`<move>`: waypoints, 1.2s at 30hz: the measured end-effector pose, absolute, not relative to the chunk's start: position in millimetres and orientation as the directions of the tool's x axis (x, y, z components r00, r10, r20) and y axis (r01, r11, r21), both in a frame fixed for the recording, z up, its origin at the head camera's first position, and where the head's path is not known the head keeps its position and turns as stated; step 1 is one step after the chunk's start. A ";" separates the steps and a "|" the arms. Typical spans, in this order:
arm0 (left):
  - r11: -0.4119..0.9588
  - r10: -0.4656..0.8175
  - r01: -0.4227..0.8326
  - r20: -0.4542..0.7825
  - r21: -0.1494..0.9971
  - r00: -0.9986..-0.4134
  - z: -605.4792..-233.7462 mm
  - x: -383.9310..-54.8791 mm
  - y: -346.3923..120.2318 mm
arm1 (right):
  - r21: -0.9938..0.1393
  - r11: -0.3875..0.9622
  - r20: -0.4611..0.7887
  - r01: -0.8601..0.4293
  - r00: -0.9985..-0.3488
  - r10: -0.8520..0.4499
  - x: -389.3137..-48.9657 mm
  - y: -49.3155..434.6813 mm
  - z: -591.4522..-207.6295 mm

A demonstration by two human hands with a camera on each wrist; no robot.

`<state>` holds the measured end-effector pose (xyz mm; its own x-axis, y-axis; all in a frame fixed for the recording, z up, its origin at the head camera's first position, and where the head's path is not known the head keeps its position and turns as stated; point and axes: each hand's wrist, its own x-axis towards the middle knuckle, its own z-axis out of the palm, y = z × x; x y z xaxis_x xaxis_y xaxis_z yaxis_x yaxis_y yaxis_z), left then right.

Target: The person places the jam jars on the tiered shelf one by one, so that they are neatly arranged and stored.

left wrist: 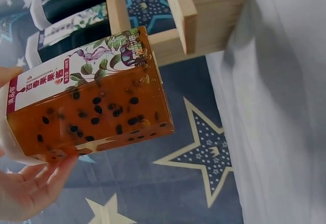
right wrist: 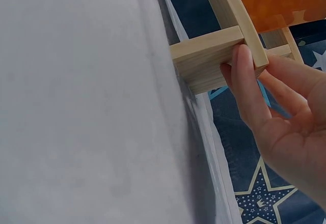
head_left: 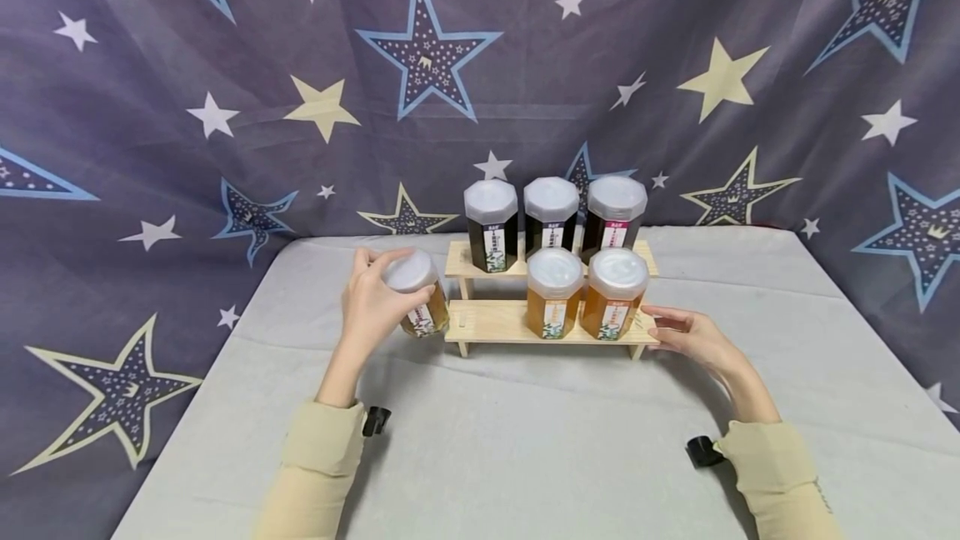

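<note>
My left hand [head_left: 375, 294] grips a jar of passion fruit jam [head_left: 424, 312] around its white lid, to the left of a two-step wooden display rack. The jar is tilted; the left wrist view shows its orange filling with black seeds [left wrist: 97, 113] and a printed label [left wrist: 76, 74]. My right hand [head_left: 696, 338] pinches the right end of the rack's lower board [head_left: 487, 322], thumb and fingers at its corner [right wrist: 254, 51]. Two amber jars [head_left: 553, 307] [head_left: 613, 307] stand on the right part of that lower step.
Three dark jars with whitish lids [head_left: 491, 227] [head_left: 551, 219] [head_left: 615, 219] stand on the upper step [head_left: 457, 261]. The rack sits on a table with a pale grey cloth [head_left: 525, 440]. A star-patterned curtain [head_left: 525, 65] hangs close behind.
</note>
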<state>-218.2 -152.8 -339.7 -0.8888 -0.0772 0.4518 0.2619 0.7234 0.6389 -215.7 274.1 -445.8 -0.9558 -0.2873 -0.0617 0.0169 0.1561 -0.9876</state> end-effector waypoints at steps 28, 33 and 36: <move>0.684 -0.017 0.333 0.470 0.649 -0.882 -338.9 -223.8 -108.6 | -0.989 0.148 -0.056 0.013 -0.955 -0.292 -218.4 274.0 -447.7; 0.685 -0.005 0.348 0.482 0.640 -0.876 -340.2 -225.0 -100.4 | -0.993 0.118 -0.042 0.007 -0.953 -0.301 -219.0 275.3 -450.2; 0.682 0.001 0.348 0.475 0.643 -0.880 -341.1 -225.6 -95.7 | -0.993 0.119 -0.047 0.011 -0.951 -0.305 -218.5 275.8 -450.5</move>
<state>-225.6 -95.7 -341.1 -0.8797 0.0010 0.4755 0.3482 0.6824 0.6428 -218.5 275.8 -450.5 -0.9511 -0.3053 -0.0470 0.0108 0.1191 -0.9928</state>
